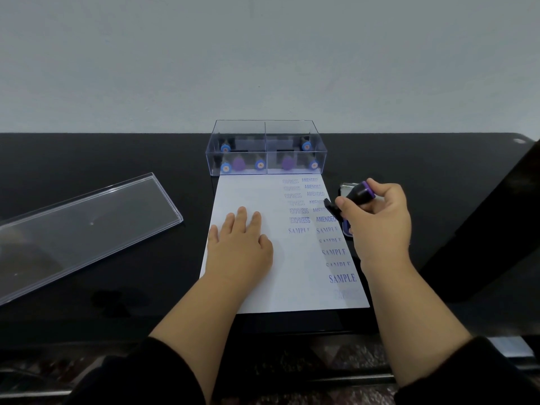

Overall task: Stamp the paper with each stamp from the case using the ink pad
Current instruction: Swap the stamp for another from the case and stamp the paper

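1. Head view: your left hand (239,244) lies flat with fingers straight on the paper (295,276), pressing its left half.
2. Your right hand (377,220) grips a black stamp (355,197) with a purple cap, tilted, its base hanging over the paper's right edge at about 3 o'clock.
3. Just beside that edge, the ink pad (347,228) shows partly under your right hand.
4. Blue prints reading EXPRESS, AMENDED and SAMPLE run down the paper's right side.
5. At 12 o'clock, touching the paper's far edge, sits the clear case (264,135) with more stamps inside.
6. At 9 o'clock, well apart on the black table (117,302), lies the lid (84,229).
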Available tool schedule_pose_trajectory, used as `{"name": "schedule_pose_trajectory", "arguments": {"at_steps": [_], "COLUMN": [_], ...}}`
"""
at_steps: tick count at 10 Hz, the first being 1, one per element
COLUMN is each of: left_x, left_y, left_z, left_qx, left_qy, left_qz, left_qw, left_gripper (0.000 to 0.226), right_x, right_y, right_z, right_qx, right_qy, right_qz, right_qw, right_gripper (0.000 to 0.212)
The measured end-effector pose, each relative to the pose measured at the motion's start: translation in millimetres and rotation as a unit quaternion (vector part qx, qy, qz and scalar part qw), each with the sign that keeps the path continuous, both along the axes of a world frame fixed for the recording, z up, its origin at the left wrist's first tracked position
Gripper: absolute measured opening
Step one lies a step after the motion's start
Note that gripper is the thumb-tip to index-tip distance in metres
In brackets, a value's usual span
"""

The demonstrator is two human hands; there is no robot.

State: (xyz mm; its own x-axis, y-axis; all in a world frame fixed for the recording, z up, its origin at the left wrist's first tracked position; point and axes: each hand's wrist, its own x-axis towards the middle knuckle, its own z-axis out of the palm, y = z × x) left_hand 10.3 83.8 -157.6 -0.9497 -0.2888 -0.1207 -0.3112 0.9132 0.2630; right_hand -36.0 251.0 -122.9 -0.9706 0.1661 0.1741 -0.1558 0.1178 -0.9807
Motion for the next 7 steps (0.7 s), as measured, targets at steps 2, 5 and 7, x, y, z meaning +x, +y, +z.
{"name": "schedule_pose_trajectory", "arguments": {"at_steps": [2,5,7], "left_x": [0,0,1], "left_y": [0,-1,-1], "left_z": [0,0,1], "left_qx": [0.0,-0.001,0.001], "left_qy": [0.0,-0.002,0.001], "left_qz": [-0.001,-0.002,0.0], "left_qw": [1.0,1.0,1.0], "left_gripper": [0.054,0.054,0.054], "right_x": [1,0,-12], "right_y": [0,-2,20], "right_z": [0,0,2], "right_qx": [-0.005,0.015,0.127], "right_qy": [-0.011,-0.011,0.005], "right_qz": [-0.002,0.002,-0.045], "right_qw": [1.0,1.0,0.991], "right_gripper": [0.036,0.037,0.031]}}
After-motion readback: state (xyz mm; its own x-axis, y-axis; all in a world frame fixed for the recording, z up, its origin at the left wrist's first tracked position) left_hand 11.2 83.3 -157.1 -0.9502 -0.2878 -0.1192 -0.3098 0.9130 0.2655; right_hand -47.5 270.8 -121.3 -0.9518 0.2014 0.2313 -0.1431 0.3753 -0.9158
